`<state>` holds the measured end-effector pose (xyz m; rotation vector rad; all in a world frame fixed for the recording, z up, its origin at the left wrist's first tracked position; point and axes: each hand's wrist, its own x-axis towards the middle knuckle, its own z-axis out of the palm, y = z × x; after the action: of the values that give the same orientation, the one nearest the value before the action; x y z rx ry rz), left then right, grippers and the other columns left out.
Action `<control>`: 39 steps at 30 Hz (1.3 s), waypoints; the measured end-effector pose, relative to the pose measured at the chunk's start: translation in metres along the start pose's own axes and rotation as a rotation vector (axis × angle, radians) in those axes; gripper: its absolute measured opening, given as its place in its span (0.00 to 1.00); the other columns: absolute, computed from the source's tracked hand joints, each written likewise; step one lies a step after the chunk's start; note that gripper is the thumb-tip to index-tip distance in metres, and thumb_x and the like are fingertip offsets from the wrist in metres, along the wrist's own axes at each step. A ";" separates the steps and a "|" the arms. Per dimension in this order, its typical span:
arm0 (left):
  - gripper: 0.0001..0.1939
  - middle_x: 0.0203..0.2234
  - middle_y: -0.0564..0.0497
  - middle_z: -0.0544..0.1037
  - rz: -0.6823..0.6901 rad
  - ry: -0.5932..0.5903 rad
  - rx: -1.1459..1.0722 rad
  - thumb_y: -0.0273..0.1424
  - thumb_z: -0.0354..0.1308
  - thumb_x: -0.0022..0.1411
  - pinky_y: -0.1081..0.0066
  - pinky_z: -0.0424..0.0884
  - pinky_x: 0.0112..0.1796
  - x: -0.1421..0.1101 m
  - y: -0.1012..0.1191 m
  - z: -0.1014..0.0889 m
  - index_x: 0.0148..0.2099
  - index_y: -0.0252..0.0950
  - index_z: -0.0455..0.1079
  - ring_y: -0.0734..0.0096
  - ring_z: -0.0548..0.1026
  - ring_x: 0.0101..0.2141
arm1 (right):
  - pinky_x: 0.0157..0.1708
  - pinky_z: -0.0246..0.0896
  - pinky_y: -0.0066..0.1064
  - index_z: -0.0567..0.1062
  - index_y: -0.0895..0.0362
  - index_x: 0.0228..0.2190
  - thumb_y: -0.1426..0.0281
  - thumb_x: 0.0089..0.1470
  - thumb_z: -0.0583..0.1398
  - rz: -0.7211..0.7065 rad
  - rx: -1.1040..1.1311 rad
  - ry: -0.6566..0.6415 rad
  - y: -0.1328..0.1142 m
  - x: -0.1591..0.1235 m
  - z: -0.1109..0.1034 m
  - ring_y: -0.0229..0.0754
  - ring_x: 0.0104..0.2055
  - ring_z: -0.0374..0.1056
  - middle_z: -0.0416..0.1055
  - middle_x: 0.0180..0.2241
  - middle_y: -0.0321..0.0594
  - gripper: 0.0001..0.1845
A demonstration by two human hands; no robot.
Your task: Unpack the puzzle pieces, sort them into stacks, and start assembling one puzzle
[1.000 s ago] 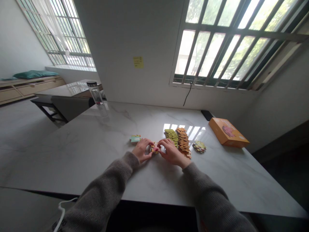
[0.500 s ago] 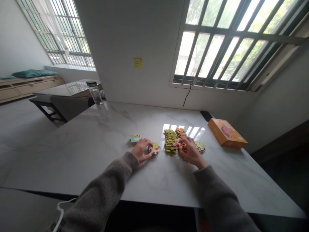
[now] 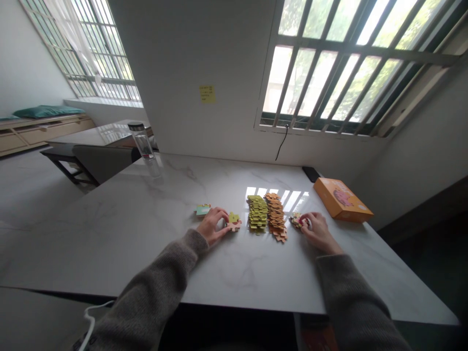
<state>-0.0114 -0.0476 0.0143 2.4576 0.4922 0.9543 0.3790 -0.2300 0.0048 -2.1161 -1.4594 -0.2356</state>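
Note:
My left hand (image 3: 214, 224) rests on the white marble table (image 3: 146, 229), fingers curled against a small joined group of puzzle pieces (image 3: 233, 221). My right hand (image 3: 316, 229) lies further right, fingertips pinching at a small pile of mixed puzzle pieces (image 3: 297, 220). Between the hands stand a green row of stacked pieces (image 3: 257, 213) and an orange row of stacked pieces (image 3: 276, 215). A further small joined piece group (image 3: 202, 209) lies just left of my left hand.
An orange puzzle box (image 3: 341, 199) lies at the right, a dark phone (image 3: 311, 173) behind it by the wall. A clear water bottle (image 3: 142, 141) stands at the far left corner. A cable (image 3: 281, 143) hangs below the barred window. A yellow note (image 3: 206, 93) sticks on the wall.
My right hand has left the joined pieces by my left hand, passed over the two stacked rows and reached the small pile on the right. My left hand has stayed put.

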 end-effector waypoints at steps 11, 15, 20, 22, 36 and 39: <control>0.06 0.46 0.43 0.75 0.048 0.114 -0.121 0.29 0.62 0.62 0.57 0.67 0.50 0.001 0.012 -0.007 0.36 0.38 0.65 0.60 0.73 0.48 | 0.56 0.61 0.48 0.69 0.53 0.49 0.72 0.59 0.58 -0.485 0.429 -0.122 -0.167 -0.006 0.015 0.52 0.57 0.64 0.69 0.54 0.48 0.16; 0.08 0.46 0.42 0.75 0.054 0.119 -0.193 0.31 0.63 0.61 0.63 0.71 0.43 0.002 0.014 -0.008 0.35 0.37 0.65 0.61 0.73 0.46 | 0.58 0.59 0.50 0.68 0.51 0.51 0.71 0.60 0.60 -0.610 0.459 -0.201 -0.195 -0.002 0.019 0.52 0.59 0.62 0.66 0.57 0.48 0.17; 0.07 0.46 0.43 0.75 0.064 0.087 -0.196 0.32 0.62 0.62 0.62 0.71 0.45 0.001 0.015 -0.007 0.37 0.37 0.66 0.61 0.73 0.46 | 0.54 0.62 0.45 0.71 0.51 0.46 0.71 0.62 0.59 -0.614 0.495 -0.223 -0.197 0.001 0.020 0.48 0.53 0.65 0.71 0.49 0.45 0.10; 0.08 0.47 0.42 0.74 0.078 0.075 -0.156 0.32 0.62 0.62 0.59 0.71 0.47 0.000 0.013 -0.005 0.43 0.38 0.67 0.59 0.72 0.48 | 0.54 0.62 0.45 0.71 0.51 0.45 0.70 0.62 0.60 -0.594 0.484 -0.200 -0.193 -0.001 0.020 0.49 0.53 0.65 0.71 0.49 0.45 0.09; 0.12 0.46 0.45 0.73 0.029 -0.065 0.149 0.31 0.59 0.61 0.55 0.68 0.52 -0.005 -0.006 0.004 0.47 0.39 0.68 0.57 0.70 0.46 | 0.52 0.58 0.45 0.74 0.53 0.40 0.62 0.57 0.57 -0.074 0.179 0.036 -0.033 -0.005 -0.009 0.52 0.49 0.65 0.74 0.48 0.45 0.11; 0.12 0.46 0.45 0.73 0.022 -0.076 0.158 0.32 0.59 0.61 0.54 0.68 0.52 -0.005 -0.006 0.003 0.48 0.39 0.68 0.57 0.70 0.46 | 0.52 0.57 0.45 0.75 0.53 0.38 0.62 0.56 0.56 -0.010 0.119 0.023 -0.010 -0.008 -0.009 0.52 0.48 0.65 0.75 0.46 0.46 0.13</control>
<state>-0.0134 -0.0459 0.0065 2.6341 0.5345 0.8561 0.3685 -0.2384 0.0117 -2.0053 -1.4354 -0.1719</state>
